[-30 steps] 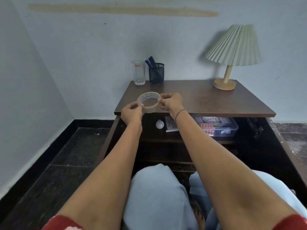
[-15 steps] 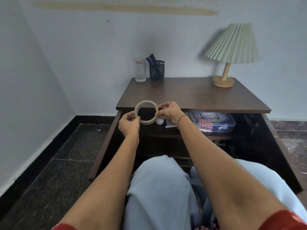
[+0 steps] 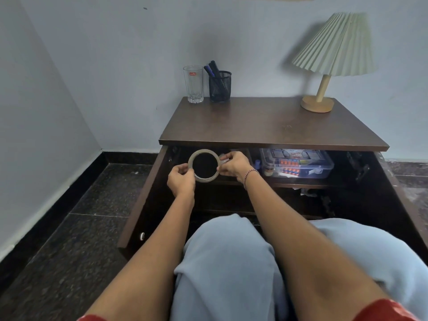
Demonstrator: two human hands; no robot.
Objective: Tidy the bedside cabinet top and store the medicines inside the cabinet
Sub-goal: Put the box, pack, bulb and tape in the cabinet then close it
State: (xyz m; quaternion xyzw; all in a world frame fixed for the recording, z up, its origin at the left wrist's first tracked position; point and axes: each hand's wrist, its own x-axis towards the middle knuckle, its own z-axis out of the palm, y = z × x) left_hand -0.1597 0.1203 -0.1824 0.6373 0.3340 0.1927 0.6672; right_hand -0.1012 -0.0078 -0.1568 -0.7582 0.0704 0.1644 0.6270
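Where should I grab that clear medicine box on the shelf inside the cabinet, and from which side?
Take the clear medicine box by its short ends with both hands, coming straight in from the open front. It lies flat with its long side facing out, and the cabinet top overhangs it, so a grip from above is probably blocked.

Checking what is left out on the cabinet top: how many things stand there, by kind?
Drinking glass: 1
Mesh pen holder: 1
Table lamp: 1
Total: 3
The tape roll, held by left hand and right hand, is excluded.
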